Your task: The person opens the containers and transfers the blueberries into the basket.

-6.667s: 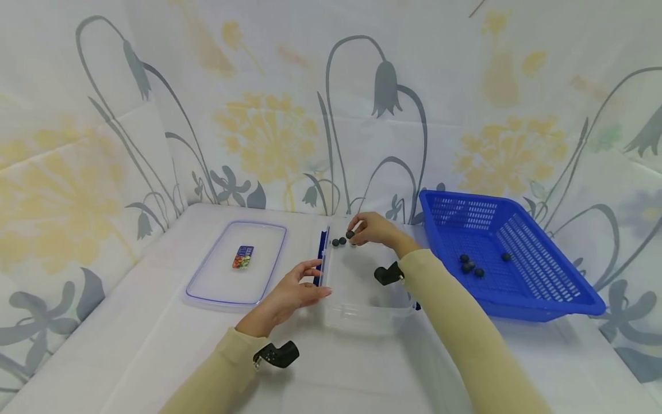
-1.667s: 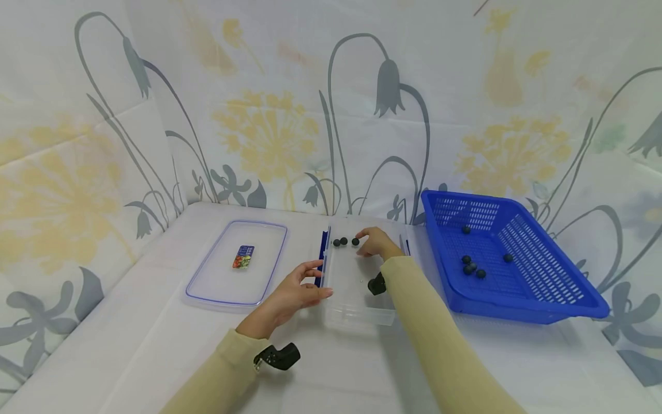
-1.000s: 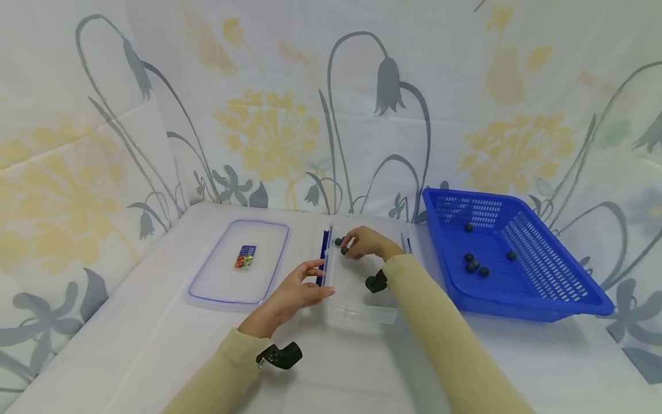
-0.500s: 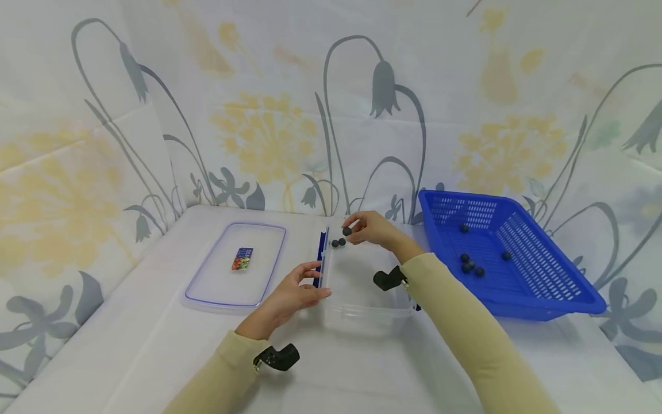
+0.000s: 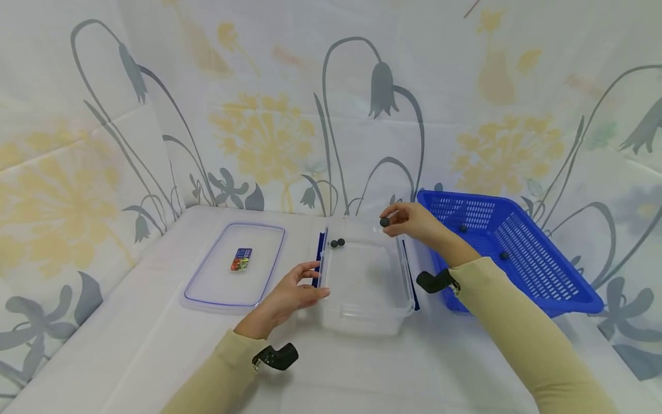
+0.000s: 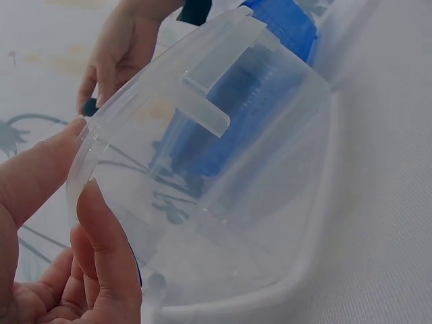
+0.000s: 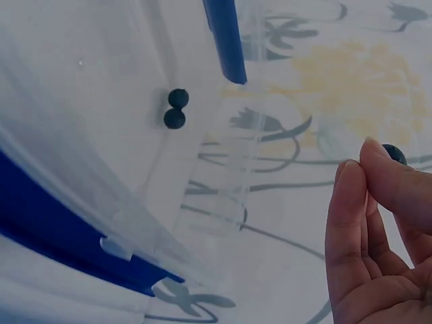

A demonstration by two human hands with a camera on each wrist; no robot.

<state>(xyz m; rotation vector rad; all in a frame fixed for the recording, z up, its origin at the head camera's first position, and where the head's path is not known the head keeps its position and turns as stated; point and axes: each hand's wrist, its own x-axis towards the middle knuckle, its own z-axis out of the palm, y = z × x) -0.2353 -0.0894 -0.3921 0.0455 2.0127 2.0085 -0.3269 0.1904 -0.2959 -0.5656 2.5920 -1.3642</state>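
My right hand (image 5: 411, 221) pinches a small black ball (image 5: 385, 222) between thumb and fingertips, above the far right part of a clear plastic box (image 5: 364, 276). Two more black balls (image 7: 176, 109) lie touching inside the box, in its far left corner. At the box's left side, my left hand (image 5: 289, 296) holds the rim, with the thumb over the edge and the fingers beside the blue latch flap (image 5: 320, 253). The left wrist view shows these fingers (image 6: 104, 243) against the clear wall.
A blue slotted basket (image 5: 561, 276) stands to the right, with black balls (image 5: 504, 255) in it; my right forearm hides part of it. On the left lies a clear lid (image 5: 217, 287) with a blue rim and a label. A flower-patterned cloth (image 5: 289, 69) hangs behind.
My right hand has taken a third ball from the row in the box and carried it up and right. Earlier another ball appeared in the basket. My left hand has stayed put.
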